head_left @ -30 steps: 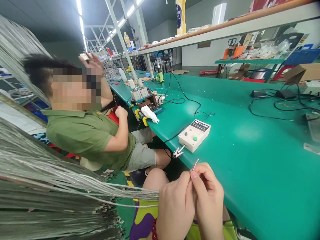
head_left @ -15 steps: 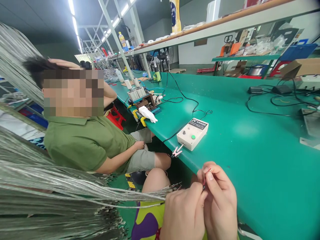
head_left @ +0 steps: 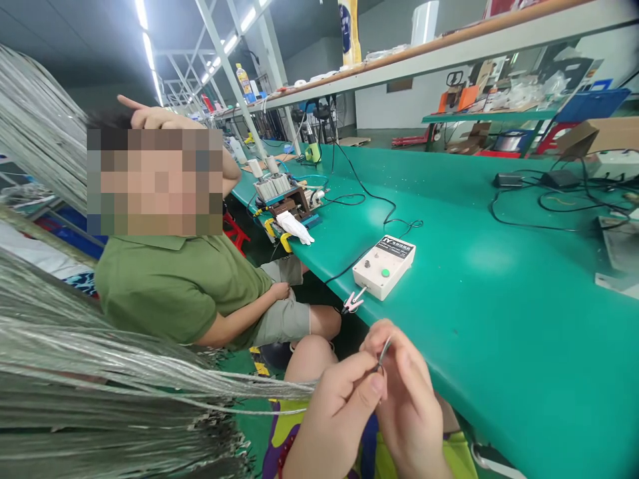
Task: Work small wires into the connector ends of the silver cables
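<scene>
My left hand (head_left: 344,406) is closed, with thumb and forefinger pinching a thin grey cable (head_left: 385,348) near its end. My right hand (head_left: 407,392) curls round the cable's end from the other side, its fingers bent against it. Both hands are close together above my lap, at the front edge of the green table. Pale strands from a large bundle of cables (head_left: 124,352) run towards my left hand from the left. Details of the cable's tip are hidden among the fingers.
Ahead on the table (head_left: 499,319) is a white control box (head_left: 384,267) with a green button and a pink-handled clip (head_left: 353,303) at its front. Beyond it stands a clamped machine (head_left: 287,193) with a white glove (head_left: 294,227). A co-worker in a green shirt (head_left: 174,286) sits at left.
Both hands have moved left and slightly turned. The red wire seen between the fingers no longer shows; a grey length does. The co-worker's raised hand and head have shifted right.
</scene>
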`<state>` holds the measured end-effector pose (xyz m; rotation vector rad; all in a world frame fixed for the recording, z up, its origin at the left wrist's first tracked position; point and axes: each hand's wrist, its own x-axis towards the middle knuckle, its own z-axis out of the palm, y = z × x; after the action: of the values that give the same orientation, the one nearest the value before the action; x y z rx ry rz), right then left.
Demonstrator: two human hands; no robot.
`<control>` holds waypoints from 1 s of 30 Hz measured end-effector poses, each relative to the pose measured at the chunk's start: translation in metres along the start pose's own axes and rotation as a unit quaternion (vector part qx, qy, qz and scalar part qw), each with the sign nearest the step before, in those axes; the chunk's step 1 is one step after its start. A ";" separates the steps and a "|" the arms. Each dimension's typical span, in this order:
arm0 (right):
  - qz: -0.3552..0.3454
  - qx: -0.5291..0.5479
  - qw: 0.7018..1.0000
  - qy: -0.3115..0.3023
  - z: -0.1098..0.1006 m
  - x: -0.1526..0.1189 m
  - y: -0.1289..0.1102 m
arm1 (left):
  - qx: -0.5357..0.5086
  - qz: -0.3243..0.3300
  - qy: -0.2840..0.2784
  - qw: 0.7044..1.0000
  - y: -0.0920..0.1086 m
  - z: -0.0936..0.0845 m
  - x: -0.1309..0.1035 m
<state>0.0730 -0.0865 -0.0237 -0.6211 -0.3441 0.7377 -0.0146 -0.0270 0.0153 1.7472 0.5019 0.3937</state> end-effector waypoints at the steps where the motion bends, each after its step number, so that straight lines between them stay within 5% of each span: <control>1: 0.001 -0.005 1.000 -0.013 0.001 -0.001 0.001 | -0.014 0.007 0.005 1.000 0.002 -0.002 0.001; 14: -0.029 0.022 0.999 0.031 0.003 -0.007 -0.011 | 0.033 0.001 -0.005 0.999 0.007 0.011 -0.007; 23: -0.045 0.045 0.995 0.075 -0.008 0.012 -0.017 | -0.035 -0.023 -0.117 0.992 -0.006 -0.008 -0.012; 26: -0.090 0.029 0.992 0.080 -0.012 0.017 -0.015 | -0.113 -0.037 -0.064 0.991 -0.014 -0.010 -0.016; 30: -0.040 -0.062 0.997 -0.034 -0.005 0.004 -0.003 | -0.202 -0.033 0.008 0.979 -0.025 -0.007 -0.013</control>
<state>0.0799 -0.0876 -0.0255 -0.6955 -0.4779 0.6651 -0.0323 -0.0239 -0.0073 1.3324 0.4535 0.4307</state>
